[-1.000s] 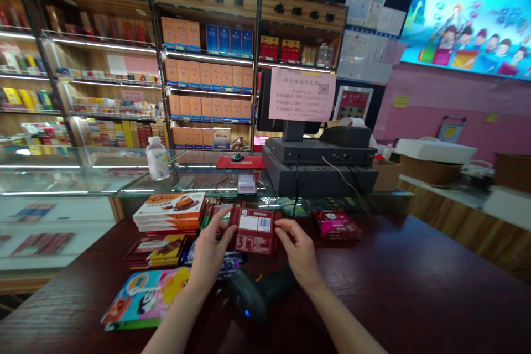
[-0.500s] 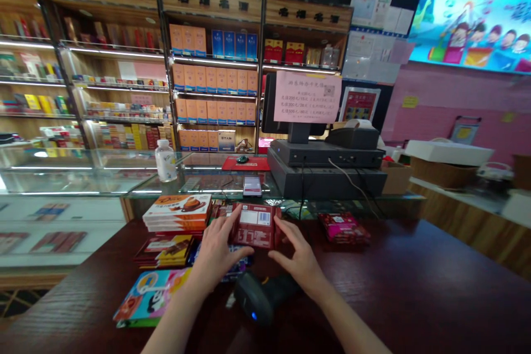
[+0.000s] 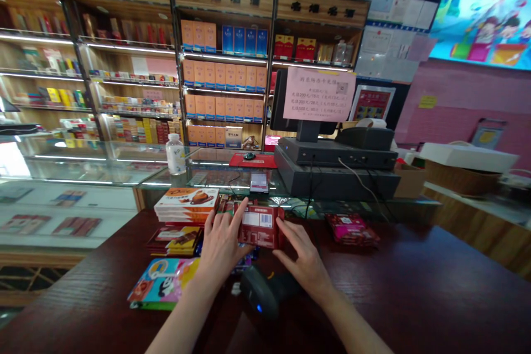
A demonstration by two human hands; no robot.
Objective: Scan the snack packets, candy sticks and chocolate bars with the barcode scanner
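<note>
The person is standing at a dark wooden counter (image 3: 415,271) in a shop. The left hand (image 3: 222,246) and the right hand (image 3: 301,263) are holding a red packet (image 3: 260,227) between them. The fingers of each hand are pressing on one side edge, so the grip is a light hold from two sides, not a clenched fist. The packet is leaning a little near the far edge of the counter, and its side facing the person is showing a white label and a barcode.

A black barcode scanner (image 3: 265,290) is lying just below the hands, nearest to the right hand. Left of the packet, a stack of orange chocolate boxes (image 3: 186,213) is sitting beside a pile of dark packets with yellow print (image 3: 174,241), and a colourful cartoon packet (image 3: 161,283) is lying nearer to the person. Pink-red packets (image 3: 352,229) are lying to the right.

Behind the counter, wooden shelves (image 3: 224,74) are carrying orange cartons and blue cartons, and a glass display case (image 3: 83,168) is showing more packs. On the right, a cardboard box (image 3: 409,181) is standing beside the till, and a wicker basket (image 3: 460,180) is sitting under a white box (image 3: 468,156).
</note>
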